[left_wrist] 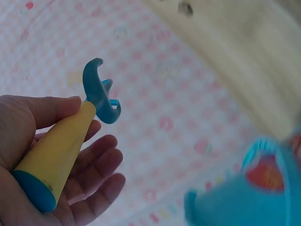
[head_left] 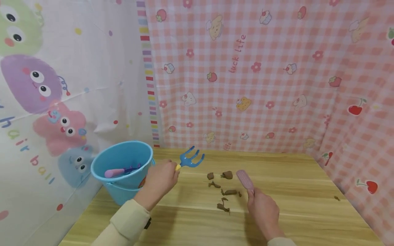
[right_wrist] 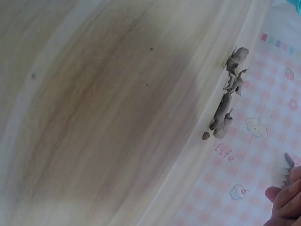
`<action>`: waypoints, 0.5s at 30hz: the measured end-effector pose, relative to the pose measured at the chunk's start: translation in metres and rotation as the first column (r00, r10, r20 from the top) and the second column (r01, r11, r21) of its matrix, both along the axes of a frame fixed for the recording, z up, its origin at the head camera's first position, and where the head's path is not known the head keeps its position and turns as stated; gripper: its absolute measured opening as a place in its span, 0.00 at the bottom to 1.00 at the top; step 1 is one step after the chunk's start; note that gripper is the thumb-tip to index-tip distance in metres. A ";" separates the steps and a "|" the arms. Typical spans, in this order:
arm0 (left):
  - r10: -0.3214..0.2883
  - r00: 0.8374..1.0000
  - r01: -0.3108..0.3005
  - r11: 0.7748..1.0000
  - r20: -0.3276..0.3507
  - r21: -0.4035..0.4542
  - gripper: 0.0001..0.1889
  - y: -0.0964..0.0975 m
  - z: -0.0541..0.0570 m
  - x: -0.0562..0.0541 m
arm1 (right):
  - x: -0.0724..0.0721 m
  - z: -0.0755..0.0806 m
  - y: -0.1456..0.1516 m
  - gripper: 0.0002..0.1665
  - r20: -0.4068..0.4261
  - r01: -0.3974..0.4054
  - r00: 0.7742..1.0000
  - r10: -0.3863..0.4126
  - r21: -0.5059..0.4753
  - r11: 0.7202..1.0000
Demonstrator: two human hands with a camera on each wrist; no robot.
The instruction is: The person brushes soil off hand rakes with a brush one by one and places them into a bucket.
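Note:
My left hand (head_left: 160, 181) holds a small toy garden fork (head_left: 189, 160) beside the bucket, its blue tines raised above the table. In the left wrist view the thumb and fingers close around the yellow handle (left_wrist: 59, 153). At the right, my right hand (head_left: 264, 208) grips a pink brush (head_left: 245, 179) by its handle, its head tilted up to the left. In the right wrist view only the fingers (right_wrist: 289, 200) and a bit of the bristles show. Several brown clumps (head_left: 230, 192) lie on the table between the hands, not touching either tool.
A light-blue bucket (head_left: 118, 193) stands at the left, with a pink-handled tool (head_left: 114, 173) inside. One small brown crumb (head_left: 337, 198) lies near the table's right edge. Patterned cloths (head_left: 246, 85) hang behind and along both sides of the wooden table (head_left: 184, 222).

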State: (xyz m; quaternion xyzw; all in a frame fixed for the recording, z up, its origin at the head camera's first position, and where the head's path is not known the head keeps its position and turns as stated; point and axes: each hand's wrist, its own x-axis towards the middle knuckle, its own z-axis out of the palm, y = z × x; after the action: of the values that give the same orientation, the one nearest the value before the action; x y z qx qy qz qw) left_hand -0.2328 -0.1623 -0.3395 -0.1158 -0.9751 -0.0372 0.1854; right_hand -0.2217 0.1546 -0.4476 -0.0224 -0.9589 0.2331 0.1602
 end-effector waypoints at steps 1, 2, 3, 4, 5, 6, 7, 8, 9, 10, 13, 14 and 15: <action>0.014 1.000 -0.014 1.000 -0.012 -0.009 0.06 -0.005 0.006 0.000 | 0.000 0.000 0.000 0.19 -0.002 0.002 1.000 -0.002 -0.003 1.000; 0.024 0.999 -0.024 1.000 -0.027 -0.019 0.06 -0.011 0.011 0.000 | 0.001 0.000 0.000 0.20 -0.004 0.006 1.000 -0.006 -0.005 1.000; 0.036 0.999 -0.038 0.999 -0.040 -0.031 0.07 -0.016 0.017 -0.001 | 0.001 0.000 0.000 0.20 -0.007 0.010 1.000 -0.010 -0.005 1.000; 0.048 0.997 -0.050 0.998 -0.053 -0.045 0.07 -0.023 0.023 -0.001 | 0.002 0.000 0.000 0.20 -0.006 0.013 1.000 -0.013 -0.007 1.000; 0.062 0.996 -0.065 0.996 -0.058 -0.053 0.08 -0.029 0.027 -0.001 | 0.002 0.000 0.001 0.20 -0.009 0.014 1.000 -0.014 -0.007 1.000; 0.079 0.995 -0.082 0.995 -0.054 -0.058 0.08 -0.035 0.032 0.000 | 0.002 -0.001 0.001 0.20 -0.013 0.016 1.000 -0.016 -0.010 1.000; 0.095 0.995 -0.097 0.993 -0.043 -0.061 0.09 -0.041 0.037 0.000 | 0.003 -0.001 0.001 0.19 -0.014 0.016 1.000 -0.016 -0.010 1.000; 0.109 0.994 -0.111 0.992 -0.032 -0.060 0.10 -0.048 0.041 0.001 | 0.003 -0.001 0.001 0.19 -0.013 0.015 1.000 -0.015 -0.011 1.000; 0.124 0.992 -0.124 0.991 -0.018 -0.055 0.10 -0.055 0.045 0.001 | 0.003 -0.002 0.001 0.19 -0.015 0.013 1.000 -0.013 -0.012 1.000; 0.137 0.991 -0.137 0.990 -0.001 -0.044 0.10 -0.061 0.048 0.002 | 0.004 -0.002 0.001 0.19 -0.014 0.010 1.000 -0.010 -0.010 1.000; 0.169 0.985 -0.169 0.986 0.045 -0.010 0.13 -0.082 0.054 0.003 | 0.005 -0.003 0.001 0.19 -0.010 0.007 1.000 -0.008 -0.008 1.000; 0.177 0.983 -0.177 0.984 0.054 0.001 0.15 -0.089 0.055 0.003 | 0.005 -0.003 0.002 0.19 -0.010 0.008 1.000 -0.008 -0.006 1.000; 0.185 0.981 -0.186 0.982 0.063 0.009 0.16 -0.096 0.056 0.004 | 0.005 -0.003 0.002 0.20 -0.013 0.009 1.000 -0.009 -0.003 1.000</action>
State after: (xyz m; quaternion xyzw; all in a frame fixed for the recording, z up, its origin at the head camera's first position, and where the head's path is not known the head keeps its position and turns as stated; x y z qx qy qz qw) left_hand -0.2291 -0.2583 -0.2836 -0.0218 -0.9866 -0.0307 0.1589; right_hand -0.2164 0.1562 -0.4507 -0.0255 -0.9574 0.2339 0.1676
